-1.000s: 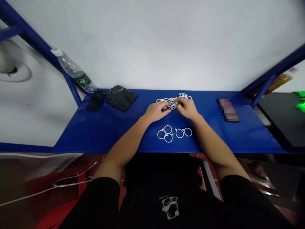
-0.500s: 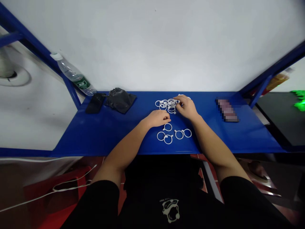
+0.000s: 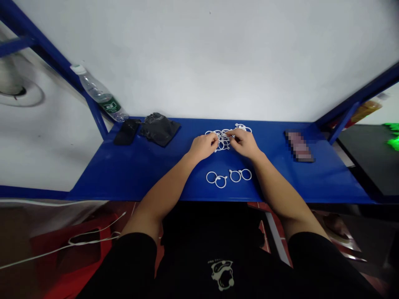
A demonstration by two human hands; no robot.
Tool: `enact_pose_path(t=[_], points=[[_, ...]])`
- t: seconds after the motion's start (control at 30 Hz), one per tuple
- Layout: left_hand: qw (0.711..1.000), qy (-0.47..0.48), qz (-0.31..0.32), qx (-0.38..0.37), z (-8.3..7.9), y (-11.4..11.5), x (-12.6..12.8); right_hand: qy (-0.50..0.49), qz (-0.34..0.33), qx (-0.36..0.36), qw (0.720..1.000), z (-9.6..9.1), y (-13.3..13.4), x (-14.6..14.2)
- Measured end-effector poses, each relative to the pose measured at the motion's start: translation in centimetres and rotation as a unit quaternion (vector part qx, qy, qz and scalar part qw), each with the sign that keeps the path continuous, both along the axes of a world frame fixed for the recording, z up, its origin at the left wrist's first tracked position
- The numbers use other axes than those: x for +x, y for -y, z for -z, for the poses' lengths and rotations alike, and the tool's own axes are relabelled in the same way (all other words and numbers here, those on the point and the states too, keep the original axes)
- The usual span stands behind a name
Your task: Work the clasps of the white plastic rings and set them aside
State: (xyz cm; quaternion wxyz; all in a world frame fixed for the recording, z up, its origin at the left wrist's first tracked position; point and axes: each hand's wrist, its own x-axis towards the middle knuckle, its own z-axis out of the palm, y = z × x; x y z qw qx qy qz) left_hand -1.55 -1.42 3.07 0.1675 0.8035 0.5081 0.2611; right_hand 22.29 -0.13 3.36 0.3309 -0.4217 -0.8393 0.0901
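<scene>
Thin white plastic rings, each with a small tab, lie tangled in a pile on the blue table. From the left, my left hand reaches the pile with fingers pinched together on a white ring at its edge. My right hand is on the other side, its thumb and forefinger bent in around a white ring; the exact grip is partly hidden among the overlapping rings. More rings show behind the right hand. Nearer me lie two overlapping rings and another touching pair.
A black pouch and a dark flat object lie at the back left, beside a leaning plastic bottle. At the right is a phone-like object, blurred out. Blue frame bars flank the table.
My left hand has moved up and right to the pile. The single ring just below it is gone from its former spot. My right hand stays at the pile with its fingers slightly shifted.
</scene>
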Motion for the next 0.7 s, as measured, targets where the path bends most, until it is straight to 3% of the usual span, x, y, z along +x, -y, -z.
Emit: enact_pose_path(t=[0.13,0.3,0.43,0.53,0.6,0.7], points=[[0.99,0.108,-0.082,-0.044,0.0,-0.6,-0.2,-0.003,-0.056,-0.008,0.998,-0.4,1.0,-1.1],[0.972,0.181,-0.055,-0.137,0.8,-0.8,0.3,0.026,-0.128,-0.025,0.991,-1.1,1.9,-2.2],[0.973,0.182,-0.047,-0.132,0.8,-0.7,0.5,0.047,-0.123,-0.039,0.99,-1.2,2.0,-2.1],[0.973,0.184,-0.044,-0.129,-0.2,-0.8,-0.3,0.035,-0.083,-0.027,0.996,-1.0,1.7,-1.7],[0.97,0.172,0.011,-0.173,-1.4,-0.7,-1.2,0.025,-0.048,-0.019,0.998,-0.8,1.4,-1.5],[0.931,0.131,0.158,-0.301,-3.4,0.5,-2.0,0.011,-0.011,-0.014,1.0,-0.6,1.0,-1.3]])
